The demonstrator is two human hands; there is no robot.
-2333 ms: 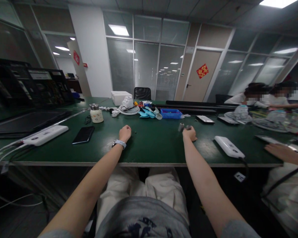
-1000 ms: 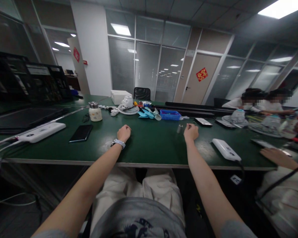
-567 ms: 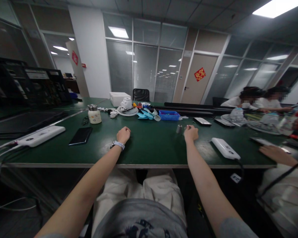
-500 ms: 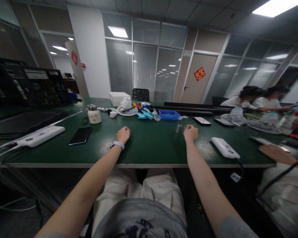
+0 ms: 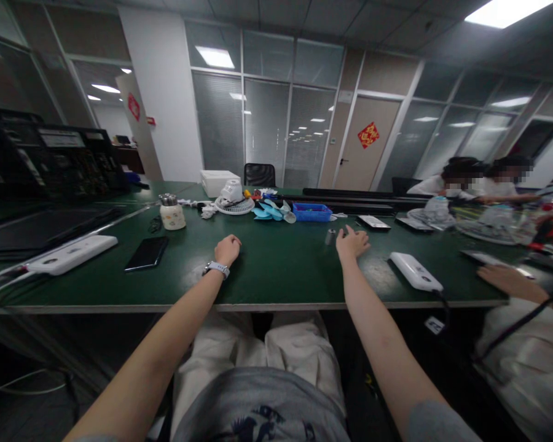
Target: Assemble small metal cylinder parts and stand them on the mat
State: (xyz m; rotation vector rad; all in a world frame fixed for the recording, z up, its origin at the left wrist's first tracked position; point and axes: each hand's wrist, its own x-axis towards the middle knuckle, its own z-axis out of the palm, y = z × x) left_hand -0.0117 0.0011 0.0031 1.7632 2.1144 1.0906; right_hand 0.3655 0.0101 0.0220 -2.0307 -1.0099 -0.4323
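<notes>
My left hand (image 5: 227, 248), with a watch on its wrist, rests on the green table with its fingers curled in. Whatever may be inside the curl is hidden from view. Further right, my right hand (image 5: 352, 242) is open, its fingers spread low over the table. Just left of its thumb, a small grey metal cylinder (image 5: 330, 237) stands upright, apart from the hand. Something small and dark shows between thumb and fingers, too unclear to name.
A phone (image 5: 146, 253), a jar (image 5: 172, 212) and a white power bank-like box (image 5: 74, 254) lie left. Behind are fan parts (image 5: 234, 199), blue blades (image 5: 270, 210) and a blue tray (image 5: 312, 212). Another white box (image 5: 415, 271) and a co-worker's hand (image 5: 511, 279) are right.
The fingers of my right hand have opened from a pinch and spread out beside the metal cylinder. My left hand has stayed in place; the view has shifted slightly.
</notes>
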